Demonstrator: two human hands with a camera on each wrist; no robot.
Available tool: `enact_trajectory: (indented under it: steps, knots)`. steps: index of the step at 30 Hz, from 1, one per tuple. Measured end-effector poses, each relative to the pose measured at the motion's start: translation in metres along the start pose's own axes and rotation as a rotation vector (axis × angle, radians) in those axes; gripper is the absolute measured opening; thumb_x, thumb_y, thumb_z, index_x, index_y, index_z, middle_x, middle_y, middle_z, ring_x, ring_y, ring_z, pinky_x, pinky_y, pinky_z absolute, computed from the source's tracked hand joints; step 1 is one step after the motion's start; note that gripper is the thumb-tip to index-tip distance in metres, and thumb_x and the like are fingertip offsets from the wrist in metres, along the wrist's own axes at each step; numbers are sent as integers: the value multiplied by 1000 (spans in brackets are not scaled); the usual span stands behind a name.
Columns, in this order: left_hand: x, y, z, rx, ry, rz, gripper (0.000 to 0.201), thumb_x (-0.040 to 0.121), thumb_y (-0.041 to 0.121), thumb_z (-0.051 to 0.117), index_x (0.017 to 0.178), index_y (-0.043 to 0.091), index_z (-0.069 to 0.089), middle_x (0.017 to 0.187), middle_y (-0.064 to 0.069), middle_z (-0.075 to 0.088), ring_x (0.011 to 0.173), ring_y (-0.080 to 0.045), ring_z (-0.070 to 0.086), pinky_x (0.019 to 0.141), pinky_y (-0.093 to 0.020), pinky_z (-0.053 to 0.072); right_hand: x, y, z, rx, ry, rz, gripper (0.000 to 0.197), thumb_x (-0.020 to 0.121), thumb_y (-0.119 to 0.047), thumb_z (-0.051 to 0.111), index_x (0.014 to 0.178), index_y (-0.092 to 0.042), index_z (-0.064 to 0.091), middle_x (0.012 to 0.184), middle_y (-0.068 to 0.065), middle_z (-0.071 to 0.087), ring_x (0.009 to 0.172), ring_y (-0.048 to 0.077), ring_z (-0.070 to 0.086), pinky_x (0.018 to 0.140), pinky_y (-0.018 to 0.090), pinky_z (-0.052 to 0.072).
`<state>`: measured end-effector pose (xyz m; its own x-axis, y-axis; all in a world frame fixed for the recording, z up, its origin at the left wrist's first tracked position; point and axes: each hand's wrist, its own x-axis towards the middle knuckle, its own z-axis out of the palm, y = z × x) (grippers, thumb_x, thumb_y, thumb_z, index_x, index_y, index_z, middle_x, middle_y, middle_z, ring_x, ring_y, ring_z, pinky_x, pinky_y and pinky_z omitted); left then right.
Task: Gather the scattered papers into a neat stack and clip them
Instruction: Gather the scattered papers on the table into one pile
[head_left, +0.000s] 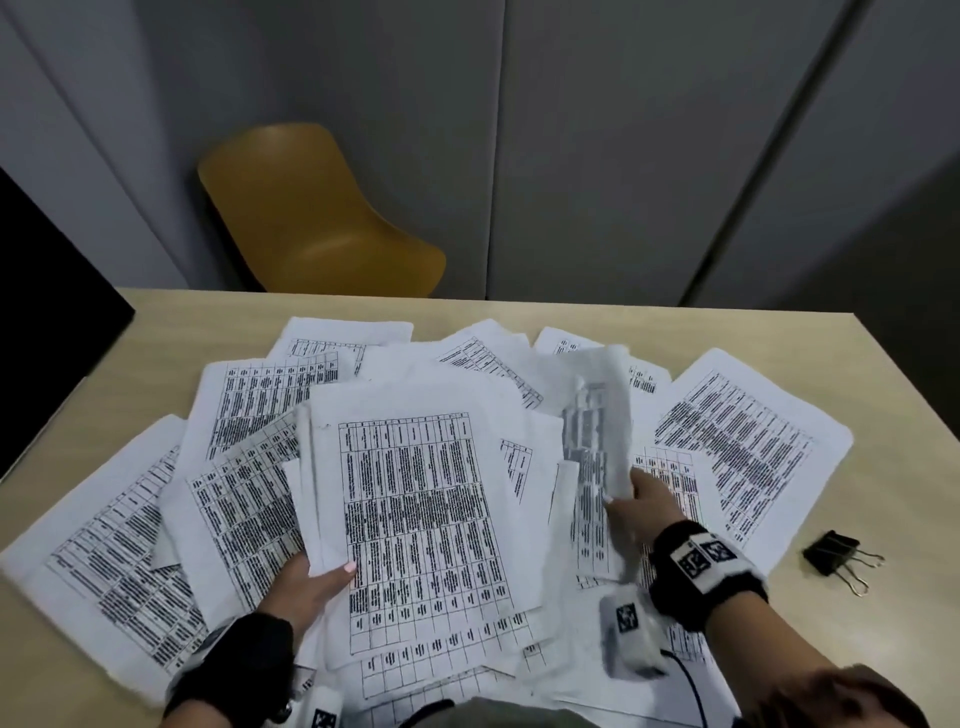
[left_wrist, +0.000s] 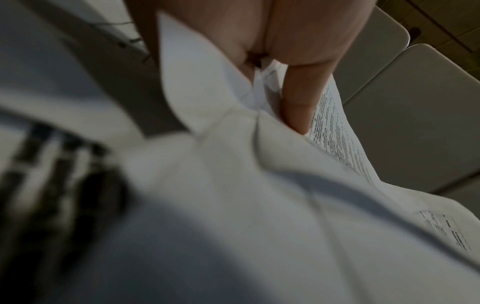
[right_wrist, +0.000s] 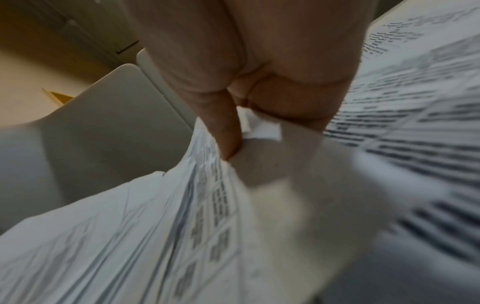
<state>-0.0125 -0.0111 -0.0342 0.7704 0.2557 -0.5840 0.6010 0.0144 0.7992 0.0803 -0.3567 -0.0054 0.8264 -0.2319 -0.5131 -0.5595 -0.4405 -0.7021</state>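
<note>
Many printed sheets with tables (head_left: 244, 499) lie scattered and overlapping across the wooden table (head_left: 779, 338). My left hand (head_left: 311, 582) grips the lower left edge of a small bundle of sheets (head_left: 415, 519) held above the pile; the left wrist view shows the thumb (left_wrist: 296, 107) pressed on that bundle (left_wrist: 233, 185). My right hand (head_left: 644, 499) pinches a single sheet (head_left: 597, 415) that is lifted and motion-blurred. In the right wrist view the fingers (right_wrist: 228, 131) clamp the paper (right_wrist: 182, 216). A black binder clip (head_left: 834, 556) lies on the table at the right, apart from both hands.
A yellow chair (head_left: 311, 218) stands behind the table's far edge, in front of grey wall panels (head_left: 623, 156). A dark panel (head_left: 47, 312) sits at the left. Bare tabletop shows around the clip and along the far edge.
</note>
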Motion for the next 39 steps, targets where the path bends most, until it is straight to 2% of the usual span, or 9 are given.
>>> enact_trajectory:
  steps: [7,11,13,17,21,23,26,31,39]
  knots:
    - [13,-6,10,38,-76,-48,56,74,17,74,121,0,50,121,-13,60,111,-31,57,99,-37,40,-24,14,31,297,-320,169,7,81,-13,50,77,-8,53,53,6,52,41,17,46,44,19,34]
    - [8,0,23,52,-108,-29,50,79,5,67,125,5,47,128,-14,56,114,-31,53,106,-44,35,-35,11,42,540,-415,162,61,84,-64,43,130,-23,48,125,-2,57,117,28,56,101,47,42]
    - [2,7,24,62,-98,-42,50,80,10,67,125,4,45,125,-13,57,112,-29,53,106,-44,35,-39,12,40,437,-359,72,86,67,-53,71,135,-9,42,124,8,60,114,30,58,102,48,43]
    - [-1,11,26,138,-142,-54,45,84,12,61,125,6,45,121,-11,58,116,-29,50,109,-46,31,-38,26,47,172,-250,95,63,73,-21,76,114,11,42,94,11,60,78,22,61,58,29,52]
    - [15,1,22,278,-184,-56,92,61,43,76,137,12,36,141,-10,47,125,-28,48,108,-46,35,-35,36,56,193,-212,128,50,72,-15,72,114,2,50,98,18,63,83,30,62,79,47,55]
    - [10,13,24,273,-172,6,60,73,27,73,126,8,50,129,-9,57,113,-25,56,101,-36,41,-37,38,51,298,-180,149,40,77,-4,66,113,3,49,97,19,61,86,32,61,83,46,54]
    - [9,20,11,206,59,181,22,83,10,63,103,19,60,108,-5,64,100,-27,61,87,-32,47,-36,48,38,350,-137,146,34,80,2,62,112,4,48,81,13,57,66,23,54,48,23,53]
    - [9,16,-27,375,687,-16,77,74,27,70,138,23,27,145,-17,27,132,-42,24,108,-52,28,-32,55,33,347,-116,151,34,83,0,59,113,6,47,82,14,53,62,20,50,34,15,43]
    - [6,11,-21,61,587,75,77,80,-3,59,143,14,19,146,-17,36,129,-37,40,104,-41,34,-26,52,35,410,-161,201,17,80,3,62,88,-4,49,105,26,58,97,38,58,95,47,48]
